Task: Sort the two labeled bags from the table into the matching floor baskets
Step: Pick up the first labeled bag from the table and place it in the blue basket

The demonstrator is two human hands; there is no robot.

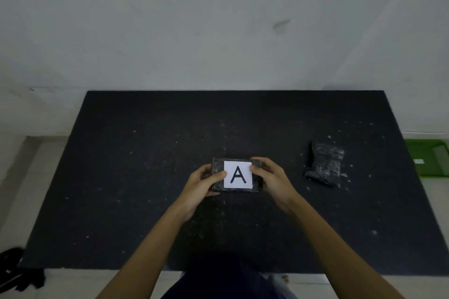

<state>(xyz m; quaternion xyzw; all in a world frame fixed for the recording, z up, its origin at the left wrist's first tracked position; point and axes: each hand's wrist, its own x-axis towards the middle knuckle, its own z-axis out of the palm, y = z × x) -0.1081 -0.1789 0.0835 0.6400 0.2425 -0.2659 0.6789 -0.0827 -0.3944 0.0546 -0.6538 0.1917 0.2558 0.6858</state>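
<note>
A dark plastic bag with a white label marked "A" point(237, 175) is at the middle of the black table point(145, 177). My left hand point(205, 183) grips its left end, thumb on the label's edge. My right hand point(271, 177) grips its right end. A second dark crinkled bag point(325, 165) lies on the table to the right, apart from both hands; no label shows on it. A green basket point(430, 160) sits on the floor past the table's right edge, partly cut off by the frame.
A pale wall stands behind the table's far edge. Dark objects point(17, 269) lie on the floor at the lower left, by the table's near corner. Pale floor tiles show to the left of the table.
</note>
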